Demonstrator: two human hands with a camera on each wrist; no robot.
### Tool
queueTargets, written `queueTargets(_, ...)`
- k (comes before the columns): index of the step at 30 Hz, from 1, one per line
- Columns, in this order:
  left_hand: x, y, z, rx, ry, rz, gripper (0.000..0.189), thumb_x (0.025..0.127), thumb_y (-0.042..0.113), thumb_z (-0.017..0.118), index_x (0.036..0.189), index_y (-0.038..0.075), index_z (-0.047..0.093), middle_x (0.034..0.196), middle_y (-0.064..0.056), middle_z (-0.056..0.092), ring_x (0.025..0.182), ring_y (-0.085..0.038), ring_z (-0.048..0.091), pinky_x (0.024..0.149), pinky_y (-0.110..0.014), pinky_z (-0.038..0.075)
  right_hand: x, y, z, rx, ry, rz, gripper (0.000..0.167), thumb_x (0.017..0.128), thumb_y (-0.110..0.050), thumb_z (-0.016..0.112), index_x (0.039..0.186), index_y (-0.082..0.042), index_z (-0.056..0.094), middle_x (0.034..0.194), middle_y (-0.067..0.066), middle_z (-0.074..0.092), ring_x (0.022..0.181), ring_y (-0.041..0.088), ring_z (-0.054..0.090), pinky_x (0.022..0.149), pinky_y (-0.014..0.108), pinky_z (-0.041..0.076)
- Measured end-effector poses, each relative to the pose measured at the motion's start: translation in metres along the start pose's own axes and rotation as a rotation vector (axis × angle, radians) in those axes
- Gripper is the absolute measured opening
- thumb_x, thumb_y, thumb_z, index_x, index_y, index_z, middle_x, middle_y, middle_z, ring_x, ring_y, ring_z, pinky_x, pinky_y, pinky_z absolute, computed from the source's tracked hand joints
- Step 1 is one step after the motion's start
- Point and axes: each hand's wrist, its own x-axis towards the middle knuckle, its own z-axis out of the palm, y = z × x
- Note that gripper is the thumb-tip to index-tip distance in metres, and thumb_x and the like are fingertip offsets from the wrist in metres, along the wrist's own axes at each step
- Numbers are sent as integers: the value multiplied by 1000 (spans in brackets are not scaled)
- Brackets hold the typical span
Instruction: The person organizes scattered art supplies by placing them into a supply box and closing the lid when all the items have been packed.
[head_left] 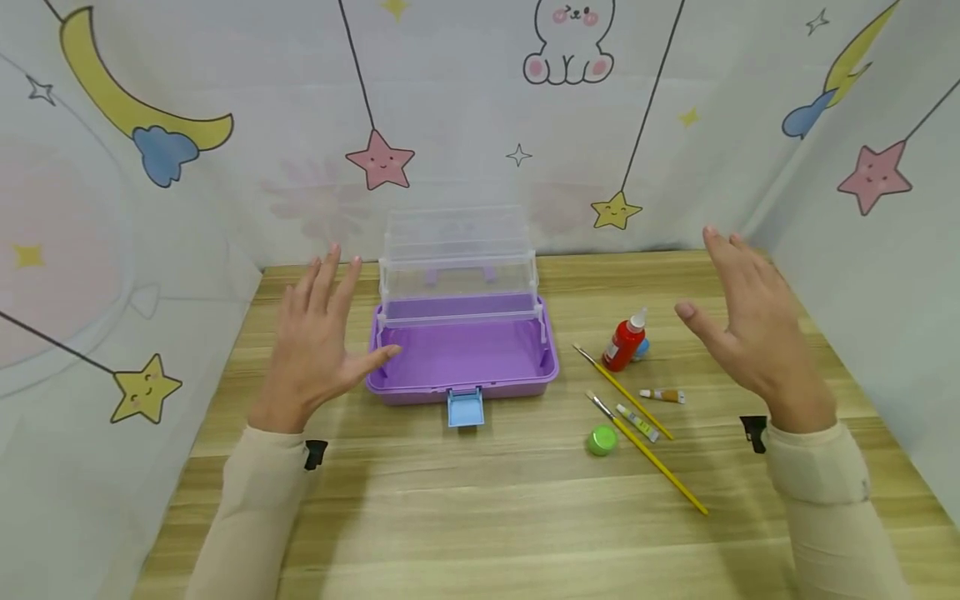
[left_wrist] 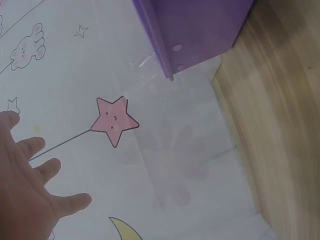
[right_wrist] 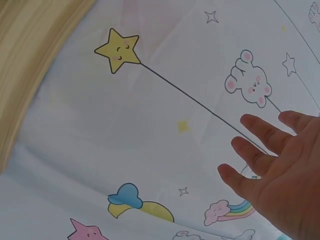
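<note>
Both hands are raised over the table, fingers spread, holding nothing. The left hand (head_left: 311, 346) is beside the left end of a purple storage box (head_left: 465, 392), its thumb overlapping the box in the head view. That box stands with its clear tiered trays (head_left: 457, 242) raised at the back and a light blue latch (head_left: 466, 408) folded down in front. My right hand (head_left: 765, 333) hovers right of a red squeeze bottle (head_left: 624, 344) with a white nozzle. Near the bottle lie two yellow-handled paintbrushes (head_left: 660, 468), two small paint tubes (head_left: 663, 396) and a green-lidded pot (head_left: 602, 440).
A small blue-lidded thing (head_left: 641, 348) is partly hidden behind the red bottle. The wooden table (head_left: 487, 525) meets a white curtain (head_left: 465, 108) printed with stars and moons at the back and sides.
</note>
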Motion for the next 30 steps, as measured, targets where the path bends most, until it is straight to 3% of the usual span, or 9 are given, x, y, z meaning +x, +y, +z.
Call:
queueTargets(7, -9, 0, 17, -15, -100, -14, 117, 78, 82, 58, 166, 23, 8, 172, -6, 1, 154, -42, 13, 112, -74, 22, -7, 2, 8, 42, -36, 33, 77, 101, -50, 54, 163, -17, 24, 165, 10, 31, 153, 40, 22, 121, 64, 14)
queueTargets(12, -14, 2, 29, -29, -163, -42, 118, 77, 77, 65, 166, 24, 8, 172, -9, 3, 155, -42, 10, 114, -74, 18, -12, 3, 15, 51, -69, 48, 77, 101, -47, 55, 163, -15, 22, 164, 15, 31, 152, 42, 23, 121, 64, 14)
queueTargets(16, -17, 3, 36, -44, -181, -46, 119, 76, 74, 68, 165, 19, 12, 172, -8, 3, 154, -43, 11, 114, -74, 18, -16, 3, 21, 61, -79, 53, 76, 102, -45, 55, 163, -13, 24, 164, 15, 31, 151, 44, 24, 120, 65, 14)
queueTargets(22, -20, 2, 47, -52, -238, -81, 123, 76, 76, 68, 166, 23, 3, 172, -1, -7, 156, -42, 7, 112, -77, 16, -20, 4, 31, 79, -103, 57, 75, 102, -44, 54, 163, -12, 24, 164, 15, 32, 151, 43, 24, 121, 65, 13)
queueTargets(30, -25, -1, 62, -24, -287, -103, 127, 75, 80, 65, 165, 19, 0, 172, -3, -5, 156, -40, 8, 111, -77, 19, -23, 5, 41, 74, -129, 73, 76, 102, -43, 56, 163, -15, 22, 165, 13, 31, 152, 41, 23, 119, 67, 15)
